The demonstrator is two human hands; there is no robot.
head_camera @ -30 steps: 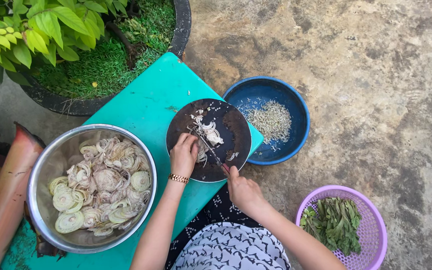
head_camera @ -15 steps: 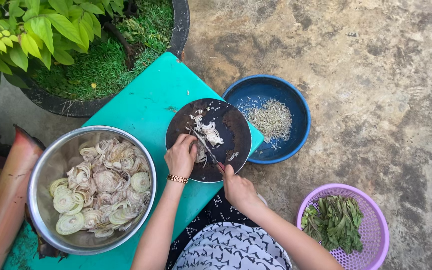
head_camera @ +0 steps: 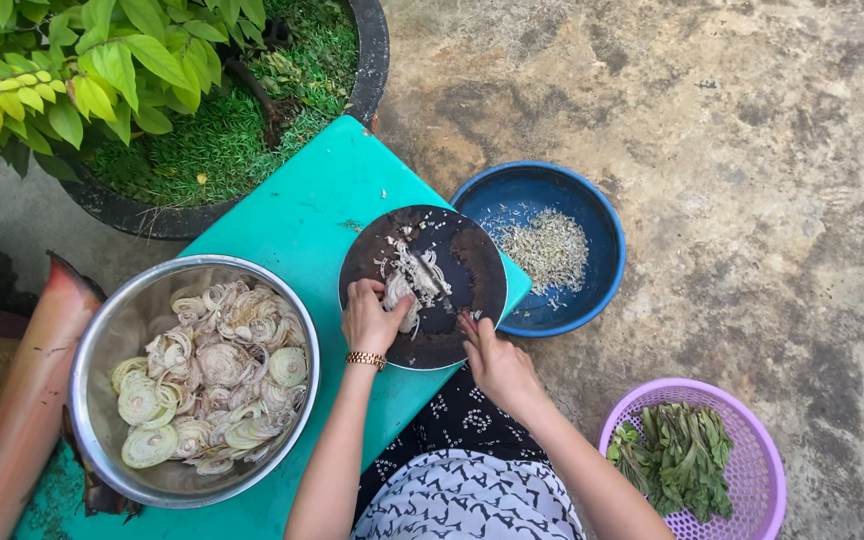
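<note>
Head view shows the left hand (head_camera: 372,318) pressing pale shreds (head_camera: 410,280) on the round dark board (head_camera: 472,262), which lies on the green desk (head_camera: 292,220). The right hand (head_camera: 497,362) has its grip closed around a knife, blade hardly visible.

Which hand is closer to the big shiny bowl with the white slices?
The left hand. It sits on the dark round board, just right of the metal bowl. The right hand is farther right, at the board's lower edge.

Purple basket (head_camera: 694,462) cut off below; right hand (head_camera: 497,362) hides knife handle
</note>
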